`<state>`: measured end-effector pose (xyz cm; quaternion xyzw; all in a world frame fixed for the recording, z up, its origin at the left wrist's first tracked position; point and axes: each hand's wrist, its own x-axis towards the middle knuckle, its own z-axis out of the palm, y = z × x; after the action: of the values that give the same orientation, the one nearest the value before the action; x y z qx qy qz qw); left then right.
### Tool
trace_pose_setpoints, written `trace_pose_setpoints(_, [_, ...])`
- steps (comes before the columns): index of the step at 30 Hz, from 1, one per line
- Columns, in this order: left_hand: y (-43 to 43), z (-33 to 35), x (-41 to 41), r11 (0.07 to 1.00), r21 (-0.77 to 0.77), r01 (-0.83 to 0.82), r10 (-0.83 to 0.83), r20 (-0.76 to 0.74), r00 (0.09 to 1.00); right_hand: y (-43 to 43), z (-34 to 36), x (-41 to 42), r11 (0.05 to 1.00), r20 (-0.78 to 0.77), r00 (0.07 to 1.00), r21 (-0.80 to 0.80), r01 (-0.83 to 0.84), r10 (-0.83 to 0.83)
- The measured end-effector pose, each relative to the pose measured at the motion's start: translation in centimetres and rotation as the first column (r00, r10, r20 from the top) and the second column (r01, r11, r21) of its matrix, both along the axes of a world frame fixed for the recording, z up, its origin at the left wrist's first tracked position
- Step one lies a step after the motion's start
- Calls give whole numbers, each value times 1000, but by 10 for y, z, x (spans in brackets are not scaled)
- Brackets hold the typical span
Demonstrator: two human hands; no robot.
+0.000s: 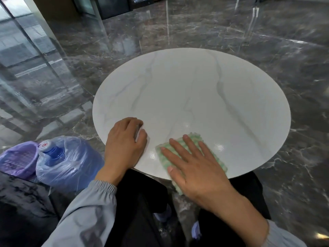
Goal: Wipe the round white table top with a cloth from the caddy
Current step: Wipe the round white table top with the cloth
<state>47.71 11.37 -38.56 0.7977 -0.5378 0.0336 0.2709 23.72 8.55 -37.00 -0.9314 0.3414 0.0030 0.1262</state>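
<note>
Now right hand (197, 168) presses green-checked cloth (193, 138) on counter's (187, 90) near edge, grip apart. Left hand (124, 142) rests beside, loosely curled.

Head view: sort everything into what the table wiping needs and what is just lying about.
In use: table top; cloth; right hand, flat on the cloth; left hand, resting at the table's edge.

Lying about: bagged water bottle; purple basket, perhaps the caddy. Both are left of the table.
</note>
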Motion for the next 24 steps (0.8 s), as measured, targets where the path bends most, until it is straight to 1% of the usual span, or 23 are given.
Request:
trace_pose_setpoints(3, [2,-1,0,1000,2,6,-6,-8,1000,-41,5,-42,988,-30,988,-36,151,-152])
trace_pose_setpoints(6, [2,-1,-3,1000,5,3,-3,1,1000,-84,8,-90,923,-82,919,-4,386,-385])
trace_pose_setpoints(8, [1,-1,-4,1000,7,3,-3,11,1000,-92,9,-97,888,-125,881,-12,459,-457])
trace_pose_setpoints(10, [1,-1,-4,1000,12,3,-3,14,1000,-69,5,-76,905,-118,898,-65,420,-425])
trace_pose_setpoints(11, [0,-1,-5,1000,9,4,-4,10,1000,-49,3,-63,930,-88,926,-73,360,-366])
trace_pose_setpoints(13, [1,0,-5,1000,21,4,-4,7,1000,-5,1,-35,976,-8,977,-36,215,-215])
trace_pose_setpoints(15, [1,0,-5,1000,30,6,-6,14,1000,19,-1,-26,996,40,996,-10,84,-84])
trace_pose_setpoints(16, [2,0,-4,999,34,9,-9,17,1000,19,-2,-28,999,57,997,-13,53,-52])
trace_pose_setpoints(18, [1,2,-3,999,35,22,-22,17,1000,-1,-2,-51,995,67,994,-53,87,-84])
trace_pose_setpoints(21, [-2,3,-1,999,15,43,-43,7,999,-57,1,-108,958,36,960,-65,279,-277])
trace_pose_setpoints(23, [-3,3,-1,999,-15,51,-51,-14,999,-88,5,-138,915,2,915,-9,404,-404])
trace_pose_setpoints(24, [-3,2,-3,998,-34,53,-54,-22,998,-96,6,-143,898,-17,898,6,439,-439])
